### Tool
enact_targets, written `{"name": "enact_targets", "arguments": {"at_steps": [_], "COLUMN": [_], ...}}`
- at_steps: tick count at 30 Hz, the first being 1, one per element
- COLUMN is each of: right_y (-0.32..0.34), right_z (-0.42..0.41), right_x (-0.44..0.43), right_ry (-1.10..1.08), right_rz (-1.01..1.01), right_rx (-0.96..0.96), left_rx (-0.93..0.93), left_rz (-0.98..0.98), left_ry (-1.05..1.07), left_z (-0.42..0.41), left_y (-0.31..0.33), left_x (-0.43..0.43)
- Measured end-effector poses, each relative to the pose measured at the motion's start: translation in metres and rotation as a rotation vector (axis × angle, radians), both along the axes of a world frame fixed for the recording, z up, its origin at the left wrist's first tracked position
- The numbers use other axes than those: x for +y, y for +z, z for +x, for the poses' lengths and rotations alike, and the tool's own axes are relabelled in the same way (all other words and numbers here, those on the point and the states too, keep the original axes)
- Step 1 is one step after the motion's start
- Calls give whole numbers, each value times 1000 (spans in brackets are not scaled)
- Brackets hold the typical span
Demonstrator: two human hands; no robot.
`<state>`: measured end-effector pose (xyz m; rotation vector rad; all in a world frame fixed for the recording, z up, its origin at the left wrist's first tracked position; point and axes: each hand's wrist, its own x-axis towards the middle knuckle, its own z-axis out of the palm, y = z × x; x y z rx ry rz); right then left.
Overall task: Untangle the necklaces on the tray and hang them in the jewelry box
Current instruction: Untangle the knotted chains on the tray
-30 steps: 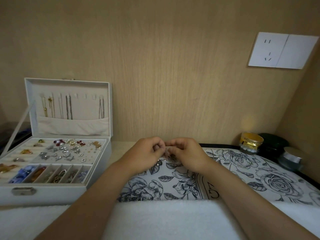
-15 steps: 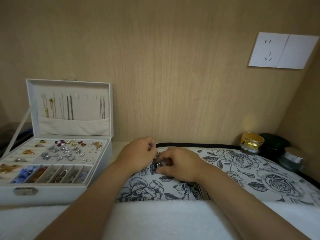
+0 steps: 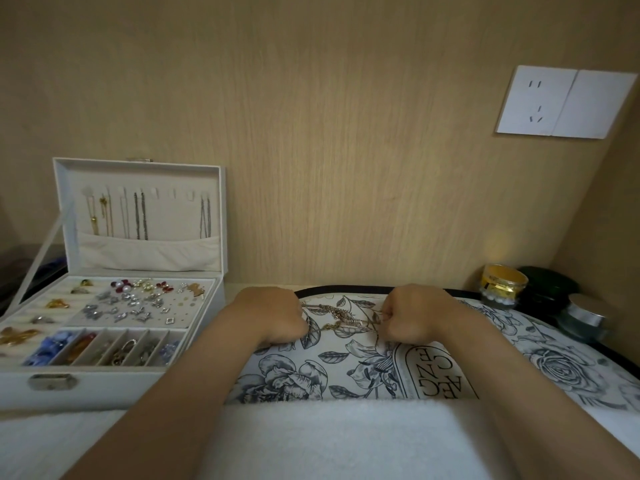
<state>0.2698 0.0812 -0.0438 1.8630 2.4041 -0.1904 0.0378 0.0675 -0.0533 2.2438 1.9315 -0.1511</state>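
Reaching across the near white towel onto the floral tray. Pinched the tangled necklaces at both ends: left hand curled round the left end, right hand curled round the right. Lay stretched left to right between the two fists, on the tray's far part, about equally near to each. Had met knuckle to knuckle a second earlier; since drawn well apart, spreading the tangle. Farther left, open jewelry box, with hung chains already inside.
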Motion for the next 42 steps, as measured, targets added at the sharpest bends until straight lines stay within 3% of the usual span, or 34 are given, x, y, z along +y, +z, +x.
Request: {"name": "enact_targets", "arguments": {"at_steps": [3, 6, 10, 19, 30, 32, 36, 42], "right_y": [1, -1, -4, -2, 16, 18, 20, 23], "right_z": [-3, -9, -16, 3, -10, -12, -19, -22], "right_x": [0, -1, -7, 5, 3, 4, 2, 1], "right_ry": [24, 103, 162, 144, 46, 83, 96, 67], "right_rz": [123, 210, 85, -77, -207, -214, -335, -331], "right_rx": [-44, 109, 227, 417, 1543, 1612, 1808, 1906], "left_rx": [8, -97, -276, -307, -315, -435, -860, -1027], "left_rz": [8, 110, 203, 71, 30, 73, 119, 23], "left_ry": [4, -49, -164, -168, -113, -121, -127, -124], "left_z": [-2, 0, 11, 6, 7, 8, 21, 30], "left_y": [5, 5, -5, -8, -2, -3, -5, -7], "left_x": [-1, -1, -2, -1, -3, -2, -3, -4]}}
